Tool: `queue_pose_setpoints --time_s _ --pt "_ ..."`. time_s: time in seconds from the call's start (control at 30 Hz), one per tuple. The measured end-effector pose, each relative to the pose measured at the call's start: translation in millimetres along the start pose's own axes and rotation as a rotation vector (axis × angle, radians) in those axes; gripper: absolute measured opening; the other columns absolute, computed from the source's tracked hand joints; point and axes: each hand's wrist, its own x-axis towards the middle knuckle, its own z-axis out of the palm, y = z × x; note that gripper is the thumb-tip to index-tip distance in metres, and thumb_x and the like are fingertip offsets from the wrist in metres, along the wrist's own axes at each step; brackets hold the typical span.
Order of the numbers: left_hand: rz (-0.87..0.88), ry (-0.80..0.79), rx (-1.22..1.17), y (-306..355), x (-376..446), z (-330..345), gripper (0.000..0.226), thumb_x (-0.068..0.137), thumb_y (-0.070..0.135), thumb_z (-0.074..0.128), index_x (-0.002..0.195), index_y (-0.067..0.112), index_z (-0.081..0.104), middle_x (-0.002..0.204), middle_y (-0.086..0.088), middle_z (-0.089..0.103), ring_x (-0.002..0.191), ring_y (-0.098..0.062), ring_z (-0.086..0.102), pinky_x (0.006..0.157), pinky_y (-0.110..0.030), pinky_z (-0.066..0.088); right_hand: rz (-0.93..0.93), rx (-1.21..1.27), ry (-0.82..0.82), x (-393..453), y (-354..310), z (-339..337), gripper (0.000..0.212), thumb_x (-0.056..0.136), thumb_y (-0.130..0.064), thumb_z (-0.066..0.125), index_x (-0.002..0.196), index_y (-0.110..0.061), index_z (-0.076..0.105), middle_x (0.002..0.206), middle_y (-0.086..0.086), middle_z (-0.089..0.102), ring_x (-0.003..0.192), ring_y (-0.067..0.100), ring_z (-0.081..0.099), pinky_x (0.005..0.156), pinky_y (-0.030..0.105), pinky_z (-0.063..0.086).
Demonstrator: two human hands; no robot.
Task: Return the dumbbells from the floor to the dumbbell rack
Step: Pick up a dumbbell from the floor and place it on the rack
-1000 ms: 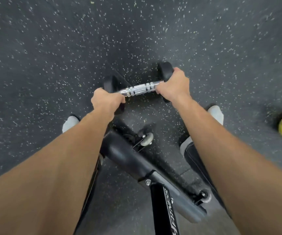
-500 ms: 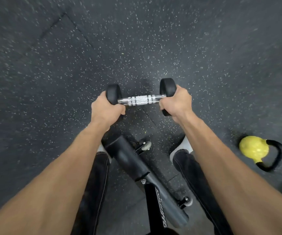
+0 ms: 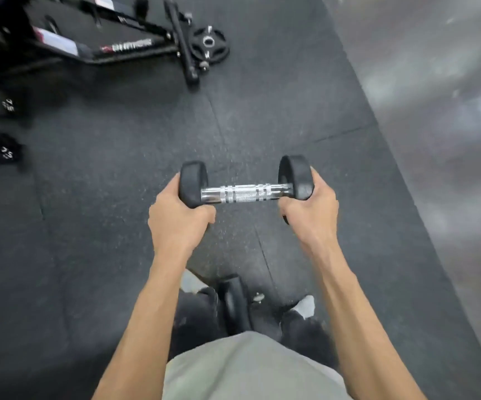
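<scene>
From the head camera, looking down past a grey shirt [image 3: 251, 370], a dumbbell [image 3: 245, 193] is held up off the floor between both hands, well in front of the body. It lies crosswise, its chrome handle [image 3: 245, 193] running left to right and bare in the middle, with a black weight at each end.

The left hand [image 3: 177, 220] grips the left weight [image 3: 193, 183] from the near side and below, fingers curled round its lower rim and thumb lying along the inner edge by the handle. The right hand [image 3: 310, 215] grips the right weight [image 3: 295, 177] the same way, fingers wrapped round its outer and lower edge. Neither hand is on the handle itself; each cups an end, so the dumbbell sits between the two palms.

Below the arms, dark trousers [image 3: 196, 313] and light shoes [image 3: 305, 306] show, with a black piece of equipment [image 3: 236, 304] between the legs; it is too blurred to tell what it is.

The floor is dark speckled rubber matting [image 3: 103, 226], giving way to grey concrete [image 3: 435, 111] on the right. At the top left stands a black machine frame [image 3: 129, 47] with a weight plate [image 3: 210, 44] at its foot. Along the left edge, blurred dumbbell ends [image 3: 6, 153] with white numbers are visible, well apart from the held dumbbell.
</scene>
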Motion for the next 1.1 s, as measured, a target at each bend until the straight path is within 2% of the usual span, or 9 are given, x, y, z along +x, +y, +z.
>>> queue_pose_setpoints --time_s 0.13,0.27,0.5,0.6,0.7,0.77,0.87,1.0,1.1 --pt "0.171 0.149 -0.048 44.8 -8.2 -126.2 0.041 0.059 0.009 0.077 0.093 0.03 0.065 0.07 0.011 0.066 0.063 -0.006 0.057 0.06 -0.029 0.046 -0.178 0.101 -0.004 -46.6 -123.1 35.6 0.03 0.067 -0.001 0.058 0.082 -0.028 0.059 0.056 -0.015 0.047 0.058 0.013 0.039 0.059 0.028 0.039" --pt "0.276 0.315 -0.116 70.6 1.5 -241.8 0.042 0.059 0.01 0.075 0.094 0.032 0.065 0.063 0.009 0.065 0.055 -0.004 0.054 0.054 -0.021 0.043 -0.378 0.181 -0.064 -80.5 -232.5 87.5 0.036 0.065 0.0 0.058 0.083 -0.03 0.062 0.056 -0.016 0.049 0.06 0.015 0.039 0.06 0.03 0.039" --pt "0.342 0.688 -0.148 55.8 30.1 -414.1 0.039 0.056 0.016 0.076 0.091 0.028 0.065 0.069 0.009 0.066 0.069 -0.019 0.061 0.069 -0.037 0.056 -0.706 0.301 -0.224 -122.2 -372.7 225.7 0.037 0.064 0.002 0.063 0.09 -0.024 0.066 0.061 -0.019 0.055 0.059 0.007 0.045 0.062 0.025 0.041" --pt "0.298 0.821 -0.138 39.0 41.5 -483.2 0.039 0.054 0.018 0.073 0.09 0.03 0.064 0.068 0.008 0.064 0.069 -0.023 0.059 0.068 -0.042 0.058 -0.756 0.371 -0.34 -140.0 -417.3 298.4 0.043 0.065 0.004 0.064 0.098 -0.024 0.069 0.061 -0.019 0.057 0.058 0.004 0.047 0.063 0.023 0.043" --pt "0.227 0.988 -0.15 24.2 56.8 -556.7 0.036 0.053 0.015 0.073 0.086 0.025 0.062 0.071 0.005 0.066 0.071 -0.026 0.062 0.066 -0.045 0.059 -0.832 0.418 -0.513 -161.1 -470.6 379.2 0.037 0.064 0.003 0.064 0.092 -0.022 0.066 0.064 -0.012 0.057 0.059 0.009 0.047 0.061 0.029 0.046" --pt "0.148 1.098 -0.172 9.9 59.5 -602.5 0.036 0.054 0.013 0.076 0.086 0.023 0.064 0.074 0.002 0.068 0.07 -0.022 0.061 0.064 -0.041 0.057 -0.892 0.384 -0.633 -186.8 -506.3 431.0 0.035 0.065 0.002 0.065 0.091 -0.021 0.065 0.064 -0.01 0.054 0.058 0.01 0.044 0.059 0.029 0.044" --pt "0.082 1.275 -0.264 -22.9 67.2 -670.0 0.04 0.052 0.013 0.076 0.09 0.022 0.067 0.075 -0.003 0.067 0.062 -0.015 0.049 0.058 -0.035 0.049 -0.984 0.386 -0.81 -230.1 -556.6 508.9 0.046 0.067 0.001 0.064 0.103 -0.029 0.069 0.062 -0.016 0.054 0.058 0.01 0.045 0.057 0.027 0.044" --pt "-0.008 1.452 -0.356 -75.0 67.0 -752.9 0.046 0.052 0.01 0.077 0.094 0.027 0.071 0.067 0.012 0.063 0.06 -0.011 0.049 0.054 -0.024 0.045 -1.074 0.361 -0.983 -303.6 -601.7 607.5 0.05 0.069 0.001 0.068 0.113 -0.024 0.07 0.065 -0.018 0.059 0.058 0.004 0.051 0.057 0.015 0.041" --pt "-0.059 1.565 -0.36 -121.7 69.7 -817.5 0.047 0.052 0.008 0.079 0.093 0.031 0.07 0.07 0.006 0.066 0.061 -0.014 0.051 0.054 -0.024 0.045 -1.133 0.355 -1.102 -359.3 -622.9 686.5 0.05 0.068 0.001 0.069 0.111 -0.025 0.069 0.068 -0.013 0.059 0.057 0.005 0.05 0.056 0.018 0.042"
